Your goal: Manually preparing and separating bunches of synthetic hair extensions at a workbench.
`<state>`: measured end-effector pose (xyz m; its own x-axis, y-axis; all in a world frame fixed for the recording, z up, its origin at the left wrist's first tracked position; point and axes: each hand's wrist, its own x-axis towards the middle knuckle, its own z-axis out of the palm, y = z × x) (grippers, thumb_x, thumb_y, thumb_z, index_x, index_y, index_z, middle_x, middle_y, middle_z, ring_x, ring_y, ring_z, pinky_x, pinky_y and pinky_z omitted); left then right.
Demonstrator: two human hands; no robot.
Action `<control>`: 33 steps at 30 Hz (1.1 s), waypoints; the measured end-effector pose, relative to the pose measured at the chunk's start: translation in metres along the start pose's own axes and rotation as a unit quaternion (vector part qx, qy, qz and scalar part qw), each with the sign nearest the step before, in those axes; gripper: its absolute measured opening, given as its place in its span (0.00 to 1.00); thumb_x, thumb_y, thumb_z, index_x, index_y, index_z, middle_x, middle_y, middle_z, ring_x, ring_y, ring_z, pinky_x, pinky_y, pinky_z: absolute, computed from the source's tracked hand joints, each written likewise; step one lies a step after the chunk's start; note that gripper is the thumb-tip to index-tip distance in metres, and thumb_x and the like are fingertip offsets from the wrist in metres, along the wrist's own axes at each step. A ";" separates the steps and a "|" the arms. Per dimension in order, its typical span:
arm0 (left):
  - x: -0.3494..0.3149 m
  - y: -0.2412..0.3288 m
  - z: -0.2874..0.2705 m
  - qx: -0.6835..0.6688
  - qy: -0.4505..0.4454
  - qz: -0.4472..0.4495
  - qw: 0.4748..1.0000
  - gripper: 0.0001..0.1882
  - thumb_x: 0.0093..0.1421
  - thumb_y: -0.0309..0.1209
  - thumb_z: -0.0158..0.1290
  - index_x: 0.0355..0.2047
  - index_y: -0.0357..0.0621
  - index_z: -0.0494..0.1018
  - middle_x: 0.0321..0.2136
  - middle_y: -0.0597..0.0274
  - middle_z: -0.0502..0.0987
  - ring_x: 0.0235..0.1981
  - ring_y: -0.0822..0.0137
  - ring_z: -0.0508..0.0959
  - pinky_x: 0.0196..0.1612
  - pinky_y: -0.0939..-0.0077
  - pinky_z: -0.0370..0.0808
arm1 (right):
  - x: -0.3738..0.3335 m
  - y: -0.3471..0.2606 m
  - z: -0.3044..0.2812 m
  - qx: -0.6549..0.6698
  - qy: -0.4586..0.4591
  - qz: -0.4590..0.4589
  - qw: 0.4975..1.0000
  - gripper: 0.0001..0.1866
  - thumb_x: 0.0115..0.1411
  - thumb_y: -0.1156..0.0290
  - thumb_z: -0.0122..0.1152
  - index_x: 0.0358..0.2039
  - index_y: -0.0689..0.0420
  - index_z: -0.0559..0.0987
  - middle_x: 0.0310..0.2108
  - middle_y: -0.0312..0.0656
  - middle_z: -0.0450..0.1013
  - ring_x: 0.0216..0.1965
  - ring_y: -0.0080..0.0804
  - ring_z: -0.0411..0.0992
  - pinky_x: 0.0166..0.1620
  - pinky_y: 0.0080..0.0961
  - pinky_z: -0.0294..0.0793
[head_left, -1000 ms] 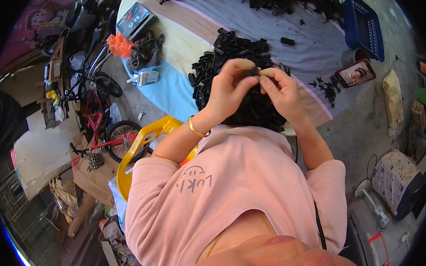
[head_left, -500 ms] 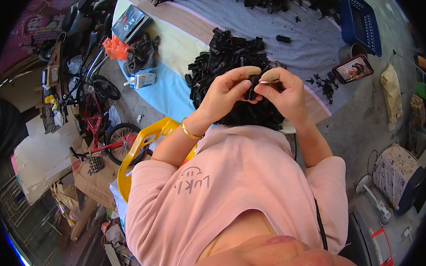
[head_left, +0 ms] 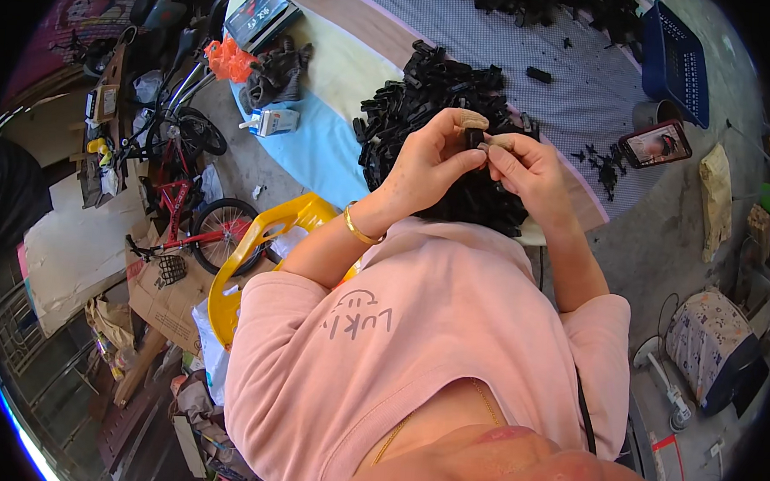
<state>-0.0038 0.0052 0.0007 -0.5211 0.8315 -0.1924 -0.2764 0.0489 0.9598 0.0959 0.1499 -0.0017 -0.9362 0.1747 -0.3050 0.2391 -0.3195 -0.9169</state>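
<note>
Over a heap of small black plastic parts (head_left: 391,119), my two hands meet at the fingertips. My left hand (head_left: 433,160) is closed in a pinch on one small black plastic part (head_left: 474,138). Against its lower right side, my right hand (head_left: 532,172) is pinched too, thumb against forefinger. A tiny pale glint shows where the fingertips meet; what the right fingers hold is mostly hidden. Tan coverings wrap the tips of both forefingers. The heap lies in front of my body, partly behind my hands and wrists.
A pieced cloth (head_left: 332,81) spreads beneath the heap. Ahead lie more black parts (head_left: 554,5); at right stand a blue basket (head_left: 677,64) and a propped phone (head_left: 657,145). At left are a small carton (head_left: 278,122), an orange bag (head_left: 229,61), a yellow chair (head_left: 225,293) and a red bicycle (head_left: 174,199).
The view has shifted slightly. My right hand has turned and closed in on the black part; the shiny metal piece seen between its fingers before is now mostly hidden. The left hand keeps its pinch.
</note>
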 end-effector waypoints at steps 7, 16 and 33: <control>-0.001 -0.001 0.003 0.017 0.025 0.023 0.999 0.15 0.56 0.17 0.48 0.44 0.36 0.62 0.40 0.58 0.71 0.42 0.72 0.72 0.46 0.78 0.71 | 0.002 0.004 -0.001 -0.045 -0.002 -0.005 0.999 0.10 0.59 0.71 0.52 0.38 0.61 0.76 0.18 0.30 0.67 0.16 0.09 0.57 0.19 0.07 0.53; 0.005 -0.015 -0.002 0.125 0.062 0.084 0.987 0.10 0.55 0.17 0.48 0.39 0.34 0.66 0.35 0.60 0.74 0.37 0.74 0.74 0.39 0.83 0.72 | 0.014 0.004 -0.004 -0.065 -0.014 0.012 0.998 0.09 0.59 0.71 0.52 0.37 0.61 0.76 0.18 0.29 0.68 0.18 0.10 0.60 0.20 0.07 0.55; 0.013 -0.019 -0.020 -0.024 0.102 0.023 0.994 0.13 0.54 0.18 0.42 0.41 0.35 0.65 0.35 0.59 0.72 0.33 0.72 0.76 0.38 0.82 0.72 | 0.220 0.053 -0.149 -0.605 0.328 -0.027 0.725 0.30 0.46 0.44 0.58 0.39 0.58 0.77 0.36 0.48 0.75 0.39 0.45 0.73 0.42 0.38 0.71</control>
<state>-0.0218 0.0039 -0.0240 -0.6851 0.7029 -0.1912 -0.2847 -0.0169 0.9585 -0.0587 0.3099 -0.1555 -0.7229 0.6894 0.0461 0.6299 0.6850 -0.3661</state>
